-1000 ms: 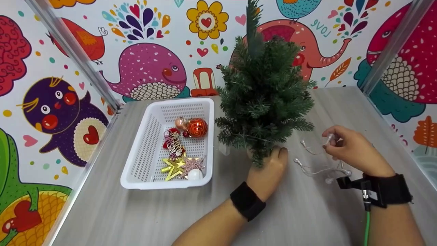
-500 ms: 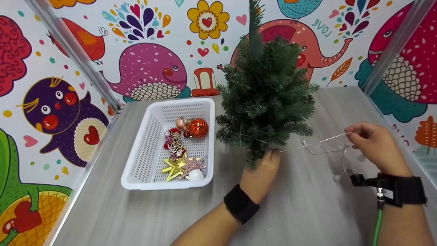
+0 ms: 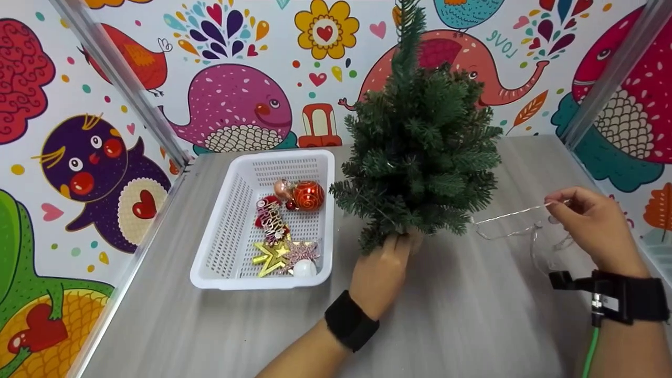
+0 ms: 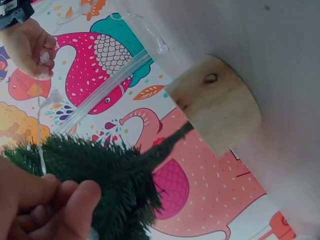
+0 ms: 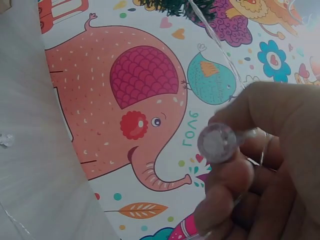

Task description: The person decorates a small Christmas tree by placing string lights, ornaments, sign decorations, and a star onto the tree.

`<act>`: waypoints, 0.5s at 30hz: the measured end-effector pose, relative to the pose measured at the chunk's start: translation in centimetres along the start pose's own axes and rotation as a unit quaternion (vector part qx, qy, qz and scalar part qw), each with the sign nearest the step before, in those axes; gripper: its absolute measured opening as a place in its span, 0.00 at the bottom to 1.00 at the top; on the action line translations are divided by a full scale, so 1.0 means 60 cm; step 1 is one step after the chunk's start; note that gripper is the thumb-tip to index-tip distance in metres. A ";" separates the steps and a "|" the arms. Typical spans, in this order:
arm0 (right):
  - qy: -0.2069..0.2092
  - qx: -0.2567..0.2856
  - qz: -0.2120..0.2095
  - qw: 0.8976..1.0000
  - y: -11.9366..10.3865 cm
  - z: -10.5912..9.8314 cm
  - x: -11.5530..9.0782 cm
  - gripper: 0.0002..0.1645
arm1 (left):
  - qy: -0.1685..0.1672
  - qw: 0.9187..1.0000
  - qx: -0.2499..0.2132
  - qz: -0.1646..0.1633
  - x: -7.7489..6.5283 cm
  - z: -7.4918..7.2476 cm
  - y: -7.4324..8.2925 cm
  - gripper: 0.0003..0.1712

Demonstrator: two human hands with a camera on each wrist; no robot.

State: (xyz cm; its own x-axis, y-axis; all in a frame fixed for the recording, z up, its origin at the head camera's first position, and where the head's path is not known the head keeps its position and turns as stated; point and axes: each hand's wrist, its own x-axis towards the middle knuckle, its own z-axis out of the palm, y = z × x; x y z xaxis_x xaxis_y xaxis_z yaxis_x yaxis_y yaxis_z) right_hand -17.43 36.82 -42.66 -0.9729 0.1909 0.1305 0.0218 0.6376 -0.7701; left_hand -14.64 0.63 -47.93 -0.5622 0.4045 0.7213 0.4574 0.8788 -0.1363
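A small artificial Christmas tree [image 3: 425,157] stands on the table; its wooden base [image 4: 215,105] shows in the left wrist view. My left hand [image 3: 380,273] is at the tree's lowest front branches, its fingertips partly hidden by them in the head view. In the left wrist view its curled fingers pinch a clear string of lights [image 4: 40,130]. Right of the tree, my right hand [image 3: 593,220] pinches the same string between thumb and fingers, with a round clear bulb [image 5: 218,143] at the fingertips. The wire runs straight from the tree to this hand.
Left of the tree sits a white plastic basket [image 3: 262,285]. It holds an orange ball [image 3: 308,195], a gold star [image 3: 269,260], a white ball [image 3: 304,269] and other ornaments. Loose light wire [image 3: 534,252] hangs below my right hand. Printed panels [image 3: 236,105] enclose the table.
My right hand has moved right, drawing the wire straight. My left hand has shifted left along the lower branches. The tree appears slightly farther right, though the head view has shifted too.
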 end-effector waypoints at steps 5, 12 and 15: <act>-0.012 -0.019 -0.026 0.999 0.005 -0.008 -0.006 0.19 | -0.008 1.000 -0.013 0.000 -0.005 -0.003 -0.017 0.18; -0.017 -0.029 -0.034 0.999 0.010 -0.023 -0.010 0.16 | -0.010 0.999 -0.041 -0.019 -0.008 -0.007 -0.044 0.19; -0.006 -0.022 -0.032 0.999 0.015 -0.036 -0.012 0.12 | -0.020 0.999 -0.043 -0.023 -0.010 -0.011 -0.059 0.26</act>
State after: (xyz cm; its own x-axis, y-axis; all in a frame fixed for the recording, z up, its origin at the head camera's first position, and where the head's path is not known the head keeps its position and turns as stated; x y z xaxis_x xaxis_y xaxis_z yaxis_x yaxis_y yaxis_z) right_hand -16.20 38.84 -42.08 -0.9751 0.1412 0.1709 -0.0299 0.6801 -0.7325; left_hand -15.49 -2.91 -47.42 -0.6105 0.3765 0.6968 0.4878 0.8719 -0.0437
